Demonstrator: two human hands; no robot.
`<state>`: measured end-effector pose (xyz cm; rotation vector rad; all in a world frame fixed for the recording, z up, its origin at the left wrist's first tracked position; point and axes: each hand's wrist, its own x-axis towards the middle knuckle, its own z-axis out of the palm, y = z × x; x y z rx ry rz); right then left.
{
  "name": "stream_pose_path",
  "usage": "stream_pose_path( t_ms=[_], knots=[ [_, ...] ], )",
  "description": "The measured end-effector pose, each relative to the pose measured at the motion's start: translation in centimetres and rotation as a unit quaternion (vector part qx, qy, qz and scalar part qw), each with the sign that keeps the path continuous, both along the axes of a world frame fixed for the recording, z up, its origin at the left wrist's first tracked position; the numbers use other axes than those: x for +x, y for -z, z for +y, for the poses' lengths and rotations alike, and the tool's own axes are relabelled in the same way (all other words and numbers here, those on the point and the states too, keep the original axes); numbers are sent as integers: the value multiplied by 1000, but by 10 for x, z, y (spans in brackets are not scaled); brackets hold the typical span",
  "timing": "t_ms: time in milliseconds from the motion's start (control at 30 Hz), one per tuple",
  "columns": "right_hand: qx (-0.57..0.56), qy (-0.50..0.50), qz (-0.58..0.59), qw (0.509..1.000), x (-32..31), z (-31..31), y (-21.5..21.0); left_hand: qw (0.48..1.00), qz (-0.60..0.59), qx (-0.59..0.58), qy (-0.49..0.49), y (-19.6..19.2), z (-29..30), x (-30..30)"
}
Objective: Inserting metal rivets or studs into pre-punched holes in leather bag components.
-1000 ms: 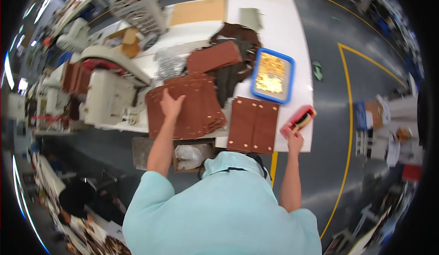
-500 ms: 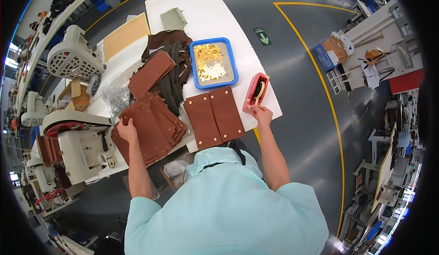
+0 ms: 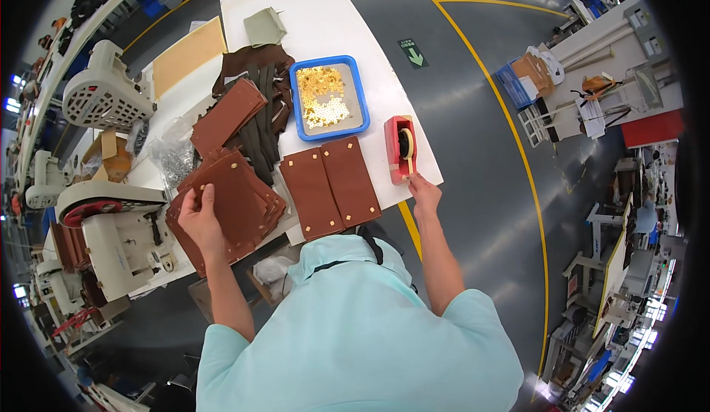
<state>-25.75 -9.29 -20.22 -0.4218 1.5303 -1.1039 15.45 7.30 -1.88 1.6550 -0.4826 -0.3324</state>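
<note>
My left hand (image 3: pixel 201 218) is closed on the edge of a brown leather panel (image 3: pixel 225 183) at the top of a fanned pile. Part of that edge is hidden behind the fingers. At the table's right edge, my right hand (image 3: pixel 424 192) pinches the end of the tape at the front of a red tape dispenser (image 3: pixel 393 146). A pale tape roll (image 3: pixel 404 144) sits inside the dispenser. Between my hands, two brown leather panels (image 3: pixel 329 190) lie side by side, with small pale squares near their corners.
A blue-rimmed tray (image 3: pixel 297 105) of small gold pieces stands beyond the panels on the white table (image 3: pixel 310 12). Dark strips (image 3: pixel 259 127), another brown stack (image 3: pixel 228 116) and a clear plastic bag (image 3: pixel 171 153) lie left of it. White machines (image 3: pixel 111 86) line the left side.
My left hand has shifted on the pile, and the top panel now sits raised at its edge. The dispenser has turned straighter while my right hand stays at its front end.
</note>
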Motion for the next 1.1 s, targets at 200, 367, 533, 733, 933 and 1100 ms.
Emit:
stream_pose_path(
  t_ms=[200, 367, 533, 733, 933, 1100],
  knots=[
    [-58, -10, 0, 998, -7, 10, 16, 990, 59, 18, 126, -9, -36, -65],
    [-60, -40, 35, 997, -13, 17, 24, 970, 105, 37, 214, -7, -52, -101],
    [-56, -59, 58, 995, -15, 19, 26, 957, 102, 52, 267, -3, -63, -124],
    [-54, -17, 33, 998, -8, 16, 20, 949, 91, 44, 297, -4, -67, -135],
    [-136, -158, 321, 924, -18, 11, 33, 952, 57, 62, 295, -9, -65, -136],
    [-33, -150, 341, 928, -25, 29, 30, 960, 14, 76, 269, -6, -59, -139]
  ],
)
